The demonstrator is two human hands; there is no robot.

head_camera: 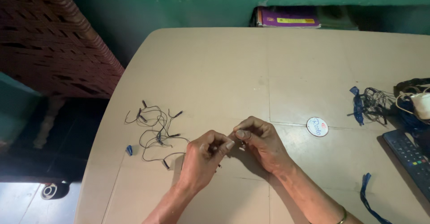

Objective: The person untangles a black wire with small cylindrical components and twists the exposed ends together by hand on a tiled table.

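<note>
Table is bearing a tangle of thin dark cords left of the hands. Left hand and right hand are pinching one small cord end between fingertips; it could be slipping free, being so thin.

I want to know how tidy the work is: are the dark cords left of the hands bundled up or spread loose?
Spread loose: the dark cords lie tangled and fanned out flat on the table, with no tie visible.
</note>
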